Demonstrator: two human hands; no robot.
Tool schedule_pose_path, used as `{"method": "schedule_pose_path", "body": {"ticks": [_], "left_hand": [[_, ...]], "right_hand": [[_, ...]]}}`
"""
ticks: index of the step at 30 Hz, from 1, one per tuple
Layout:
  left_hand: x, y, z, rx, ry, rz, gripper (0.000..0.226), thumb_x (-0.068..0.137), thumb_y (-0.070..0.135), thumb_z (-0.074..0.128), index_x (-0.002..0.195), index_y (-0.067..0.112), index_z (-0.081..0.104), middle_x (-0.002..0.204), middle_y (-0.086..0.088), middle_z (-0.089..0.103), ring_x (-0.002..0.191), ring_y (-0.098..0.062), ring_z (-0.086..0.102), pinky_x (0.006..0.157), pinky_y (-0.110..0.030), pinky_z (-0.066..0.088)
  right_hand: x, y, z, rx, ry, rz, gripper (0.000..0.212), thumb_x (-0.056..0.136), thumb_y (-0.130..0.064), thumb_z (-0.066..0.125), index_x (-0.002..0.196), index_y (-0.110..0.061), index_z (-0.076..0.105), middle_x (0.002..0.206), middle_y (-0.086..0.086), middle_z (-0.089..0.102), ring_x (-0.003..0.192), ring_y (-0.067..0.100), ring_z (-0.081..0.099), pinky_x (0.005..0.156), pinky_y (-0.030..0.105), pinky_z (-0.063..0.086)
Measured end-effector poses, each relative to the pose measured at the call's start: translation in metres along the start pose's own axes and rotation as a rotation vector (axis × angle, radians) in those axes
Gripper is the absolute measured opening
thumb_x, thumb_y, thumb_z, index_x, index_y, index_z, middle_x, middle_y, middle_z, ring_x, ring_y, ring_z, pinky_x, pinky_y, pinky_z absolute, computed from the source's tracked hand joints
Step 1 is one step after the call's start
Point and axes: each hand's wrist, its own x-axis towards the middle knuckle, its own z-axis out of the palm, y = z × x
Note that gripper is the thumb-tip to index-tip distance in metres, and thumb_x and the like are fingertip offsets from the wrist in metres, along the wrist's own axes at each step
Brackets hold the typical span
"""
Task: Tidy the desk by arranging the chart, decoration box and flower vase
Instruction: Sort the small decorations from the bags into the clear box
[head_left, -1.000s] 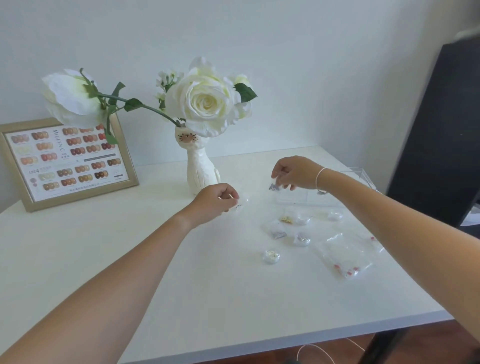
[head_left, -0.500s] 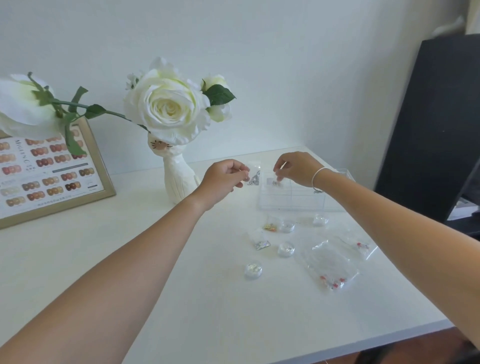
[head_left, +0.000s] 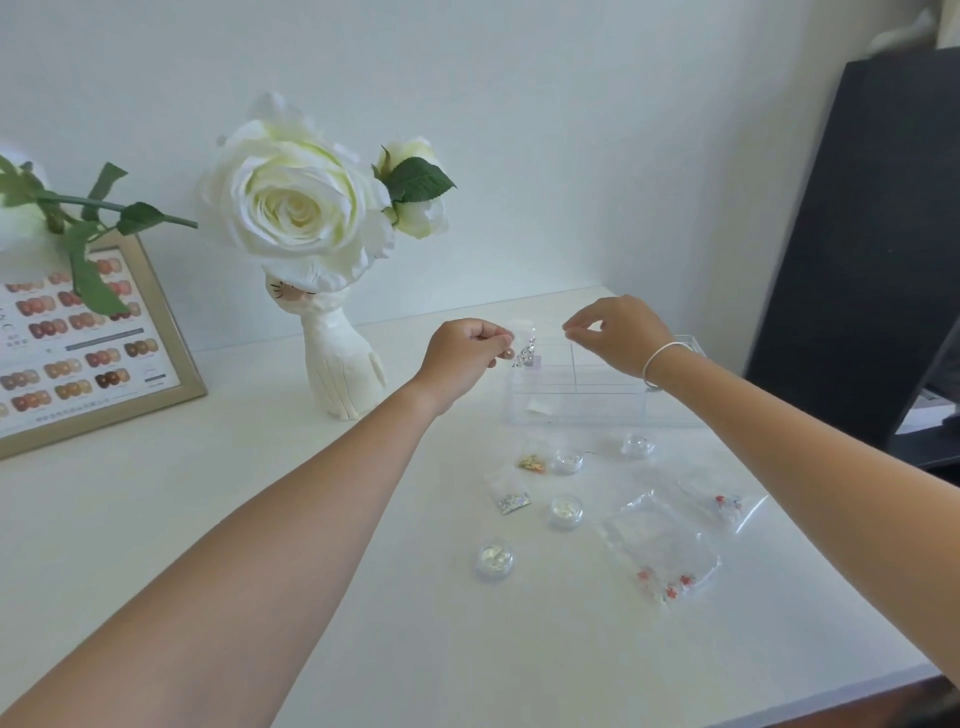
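Observation:
A gold-framed nail colour chart (head_left: 93, 364) leans on the wall at the back left. A white cat-shaped vase (head_left: 340, 374) with white roses (head_left: 296, 202) stands beside it. A clear compartmented decoration box (head_left: 582, 400) sits at the back right of the white desk (head_left: 260, 519). My left hand (head_left: 462, 356) pinches a small clear bag of silver glitter (head_left: 524, 353) above the box's left end. Above the box's middle, my right hand (head_left: 618, 332) hovers with thumb and forefinger curled together and nothing visible between them.
In front of the box lie several small round glitter jars (head_left: 566, 512) and small glitter bags (head_left: 511, 496). Two larger clear bags with red flowers (head_left: 665, 556) lie near the right edge. A black cabinet (head_left: 857, 234) stands to the right of the desk.
My left hand carried the glitter bag from the desk middle over to the box's left end. My right hand lowered a small silver piece to the box, then lifted without it.

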Motion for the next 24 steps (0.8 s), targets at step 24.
{"method": "schedule_pose_path", "body": {"ticks": [24], "left_hand": [[-0.014, -0.015, -0.003, 0.468, 0.005, 0.145, 0.028, 0.087, 0.021, 0.053, 0.111, 0.014, 0.066, 0.116, 0.001, 0.067, 0.107, -0.012, 0.058, 0.086, -0.02, 0.04]], "right_hand": [[-0.065, -0.021, -0.008, 0.11, -0.065, -0.145, 0.016, 0.084, -0.017, 0.057, 0.085, -0.025, 0.071, 0.075, -0.013, 0.063, 0.069, 0.008, 0.052, 0.061, 0.0, 0.037]]}}
